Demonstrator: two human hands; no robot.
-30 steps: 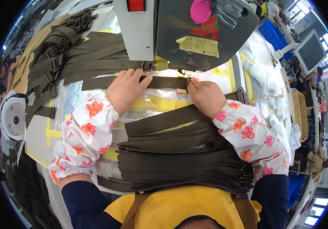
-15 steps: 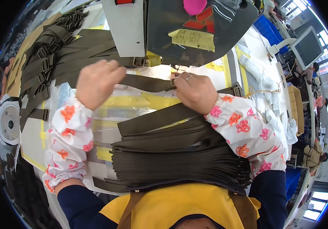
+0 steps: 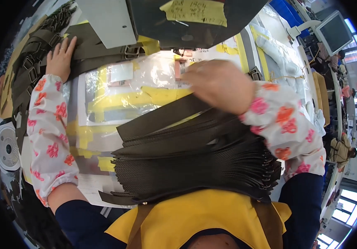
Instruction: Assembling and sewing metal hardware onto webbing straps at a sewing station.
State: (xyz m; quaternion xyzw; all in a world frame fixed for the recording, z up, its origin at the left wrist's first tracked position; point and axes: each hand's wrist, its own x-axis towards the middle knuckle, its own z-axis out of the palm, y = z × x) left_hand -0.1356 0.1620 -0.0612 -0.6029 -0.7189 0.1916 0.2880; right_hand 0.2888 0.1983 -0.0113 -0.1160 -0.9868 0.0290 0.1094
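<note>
At the far left, my left hand (image 3: pixel 61 59) lies with its fingers spread on a heap of olive-brown webbing straps (image 3: pixel 89 62). Metal buckles (image 3: pixel 31 62) are fitted to many strap ends there. My right hand (image 3: pixel 222 85) is smeared by motion, just right of the middle, above the right end of a loose webbing strip (image 3: pixel 161 118). Its fingers are too blurred to show whether they hold anything. Closest to my body rests a thick stack of cut webbing strips (image 3: pixel 186 166), their ends fanned out to both sides.
A dark machine head (image 3: pixel 195 31) overhangs the far middle of the table, above a lit spot. Yellow tape (image 3: pixel 132 98) and plastic film cover the work surface. A single buckle (image 3: pixel 255 73) lies right of the machine. A small white fan (image 3: pixel 7 147) stands left.
The buckled strap between my hands has left the middle. My left hand has moved left onto the heap and opened. My right hand has shifted slightly right and nearer.
</note>
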